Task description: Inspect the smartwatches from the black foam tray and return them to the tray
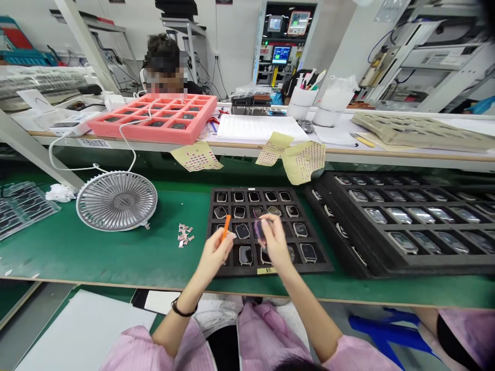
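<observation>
**Figure legend.** Two bare hands over a green-topped counter, seen from the worker's head.

The left hand, at about 7 o'clock from the frame centre, has a narrow grip, its fingertips pinching a slender orange stick that points toward 12 o'clock. The right hand, at about 6 o'clock, has a narrow grip between thumb and fingers on a small dark rounded-rectangular watch body. The body is tilted, with a purple sheen, and is held above a black foam tray with square cells, just beside the orange stick.

Handling (judged): the watch body appears light, stiff and glossy, so it may slip or scratch. It is best taken by its side edges, keeping the fingers off the face.

Similar dark bodies sit in the tray's cells. A larger black tray of glass-faced units lies at 3 o'clock from the first tray. A round grey desk fan and small loose metal pieces lie at 9 o'clock.
</observation>
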